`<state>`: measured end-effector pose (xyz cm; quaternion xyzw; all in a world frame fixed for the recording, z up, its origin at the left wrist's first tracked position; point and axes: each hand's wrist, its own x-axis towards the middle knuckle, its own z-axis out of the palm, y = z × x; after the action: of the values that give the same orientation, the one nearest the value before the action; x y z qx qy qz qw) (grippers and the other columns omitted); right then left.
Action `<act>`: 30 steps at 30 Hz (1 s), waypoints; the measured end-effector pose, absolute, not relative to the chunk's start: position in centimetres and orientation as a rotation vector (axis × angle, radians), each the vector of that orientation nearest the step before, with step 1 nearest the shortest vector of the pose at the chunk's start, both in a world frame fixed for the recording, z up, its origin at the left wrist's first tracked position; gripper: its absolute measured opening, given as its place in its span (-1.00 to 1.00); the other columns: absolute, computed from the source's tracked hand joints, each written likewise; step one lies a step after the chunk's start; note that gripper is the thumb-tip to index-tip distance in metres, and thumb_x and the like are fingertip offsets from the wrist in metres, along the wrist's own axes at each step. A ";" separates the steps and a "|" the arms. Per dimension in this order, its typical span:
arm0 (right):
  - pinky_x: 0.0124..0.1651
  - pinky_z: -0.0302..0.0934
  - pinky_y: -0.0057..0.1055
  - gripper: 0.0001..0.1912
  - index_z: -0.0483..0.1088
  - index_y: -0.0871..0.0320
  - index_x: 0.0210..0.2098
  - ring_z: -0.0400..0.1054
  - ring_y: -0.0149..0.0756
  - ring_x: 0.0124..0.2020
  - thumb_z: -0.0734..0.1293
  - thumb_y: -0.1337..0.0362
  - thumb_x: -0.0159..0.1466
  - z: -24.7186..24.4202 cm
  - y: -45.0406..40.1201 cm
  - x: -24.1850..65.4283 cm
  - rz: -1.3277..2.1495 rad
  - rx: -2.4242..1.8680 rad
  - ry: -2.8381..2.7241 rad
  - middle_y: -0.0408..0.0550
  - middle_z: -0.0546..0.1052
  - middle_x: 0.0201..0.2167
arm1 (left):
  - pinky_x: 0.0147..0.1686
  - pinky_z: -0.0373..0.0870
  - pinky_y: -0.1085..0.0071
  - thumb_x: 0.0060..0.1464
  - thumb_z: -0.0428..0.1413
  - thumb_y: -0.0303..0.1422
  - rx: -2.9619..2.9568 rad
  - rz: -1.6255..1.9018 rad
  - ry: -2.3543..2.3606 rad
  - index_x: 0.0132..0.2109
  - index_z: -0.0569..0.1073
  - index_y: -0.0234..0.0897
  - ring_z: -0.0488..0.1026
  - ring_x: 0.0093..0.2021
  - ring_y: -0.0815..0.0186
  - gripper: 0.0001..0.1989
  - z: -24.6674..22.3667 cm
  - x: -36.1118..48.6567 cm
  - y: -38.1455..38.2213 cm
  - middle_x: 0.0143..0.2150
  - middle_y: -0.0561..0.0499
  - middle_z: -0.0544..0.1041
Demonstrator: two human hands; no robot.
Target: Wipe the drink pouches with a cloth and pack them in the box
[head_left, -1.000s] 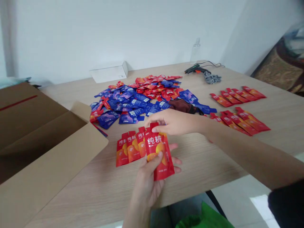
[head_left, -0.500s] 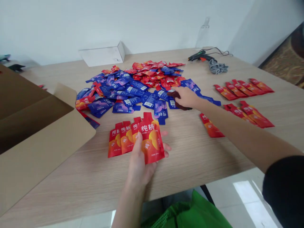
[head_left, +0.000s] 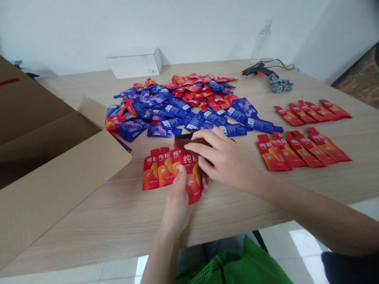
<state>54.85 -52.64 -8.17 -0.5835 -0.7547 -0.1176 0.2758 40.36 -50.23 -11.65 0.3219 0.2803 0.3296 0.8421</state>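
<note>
My left hand (head_left: pixel 177 193) holds a red pouch (head_left: pixel 193 185) upright, thumb on its front and fingers behind. Closed around a dark brown cloth (head_left: pixel 185 141), my right hand (head_left: pixel 217 156) has the cloth against the top of that pouch. Directly left of the held pouch, several red pouches (head_left: pixel 151 173) overlap in a row on the table. Behind both hands lies a heap of blue pouches (head_left: pixel 170 112) and red pouches (head_left: pixel 192 92). At the right are two fanned rows of red pouches, a far row (head_left: pixel 312 111) and a near row (head_left: pixel 302 150).
An open cardboard box (head_left: pixel 74 157) stands at the left of the wooden table (head_left: pixel 118 221). Towards the wall are a white box (head_left: pixel 133 66), a glue gun (head_left: pixel 257 70) with its cord, a grey cloth bundle (head_left: pixel 280 84) and a clear bottle (head_left: pixel 262 41).
My right hand has brought the brown cloth from the heap's near edge to the pouch in my left hand. The blue pouch that lay upright near the heap's front is hidden now.
</note>
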 end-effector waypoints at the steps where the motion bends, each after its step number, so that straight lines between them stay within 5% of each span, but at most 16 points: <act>1: 0.02 0.30 -0.09 -0.67 0.50 0.26 0.00 0.31 -0.06 -0.05 0.21 0.46 0.31 -8.4 -52.5 55.2 -0.269 -1.596 -1.989 0.14 0.50 -0.01 | -0.47 0.30 0.47 0.31 0.00 -0.11 0.705 0.667 0.595 -0.26 0.49 -0.33 0.41 -0.49 0.39 -0.62 -11.7 40.0 -50.2 -0.38 -0.06 0.57; 6: 0.06 0.30 -0.07 -0.65 0.48 0.30 0.01 0.34 -0.06 -0.03 0.25 0.47 0.26 -7.1 -53.2 56.1 -0.246 -1.645 -1.799 0.14 0.51 -0.04 | -0.37 0.44 0.39 0.32 -0.02 -0.10 0.632 0.694 0.617 -0.02 0.54 -0.32 0.57 -0.31 0.26 -0.59 -11.9 39.5 -49.7 -0.14 -0.14 0.64; 11: 0.10 0.28 -0.09 -0.59 0.42 0.30 0.12 0.32 -0.09 0.01 0.23 0.43 0.30 -7.9 -54.0 52.7 -0.175 -1.544 -1.863 0.16 0.47 0.05 | -0.08 0.48 0.47 0.33 0.01 -0.21 0.450 0.888 0.576 -0.05 0.59 -0.22 0.57 -0.04 0.31 -0.70 -11.4 40.6 -49.0 -0.08 0.00 0.66; 15: -0.04 0.33 -0.16 -0.61 0.45 0.28 0.08 0.29 -0.13 -0.10 0.23 0.44 0.29 -10.4 -55.5 50.2 0.035 -1.421 -2.028 0.13 0.47 -0.01 | 0.06 0.44 0.39 0.29 0.00 -0.08 0.452 0.907 0.575 -0.05 0.60 -0.29 0.54 0.07 0.21 -0.58 -11.0 40.1 -47.8 -0.09 -0.06 0.67; 19: -0.02 0.34 -0.27 -0.61 0.50 0.24 0.02 0.34 -0.21 -0.09 0.24 0.48 0.24 -9.2 -56.7 50.8 0.278 -1.384 -1.994 0.05 0.50 -0.06 | 0.11 0.44 0.22 0.27 0.00 -0.02 0.492 0.801 0.566 -0.01 0.59 -0.31 0.51 0.12 0.08 -0.51 -11.1 39.4 -47.5 -0.11 -0.11 0.67; 24: 0.11 0.25 -0.18 -0.59 0.49 0.30 0.06 0.32 -0.14 0.01 0.26 0.47 0.23 -6.4 -53.9 52.3 -0.006 -1.500 -1.786 0.09 0.50 0.01 | 0.12 0.41 0.36 0.33 -0.01 -0.20 0.464 0.886 0.492 -0.04 0.60 -0.20 0.52 0.11 0.23 -0.67 -10.8 40.3 -48.9 -0.08 0.00 0.66; 27: 0.01 0.27 -0.12 -0.59 0.49 0.28 0.07 0.30 -0.10 -0.06 0.24 0.45 0.26 -7.5 -53.1 51.4 -0.113 -1.507 -1.887 0.12 0.49 0.02 | 0.12 0.39 0.46 0.36 -0.06 -0.22 0.426 0.935 0.508 -0.02 0.59 -0.22 0.53 0.09 0.31 -0.65 -10.4 40.5 -48.9 -0.09 0.00 0.66; 30: -0.12 0.29 -0.15 -0.64 0.52 0.24 0.02 0.28 -0.11 -0.14 0.23 0.43 0.28 -9.0 -54.8 50.2 -0.085 -1.483 -2.020 0.11 0.50 -0.03 | 0.16 0.39 0.35 0.34 -0.09 -0.11 0.392 0.846 0.533 0.03 0.56 -0.32 0.49 0.15 0.21 -0.54 -10.4 40.0 -48.3 -0.07 -0.11 0.65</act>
<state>50.20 -54.76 -9.02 -0.5618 -0.7656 -0.0321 0.3118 40.01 -48.26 -10.41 0.1870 0.2539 0.4029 0.8592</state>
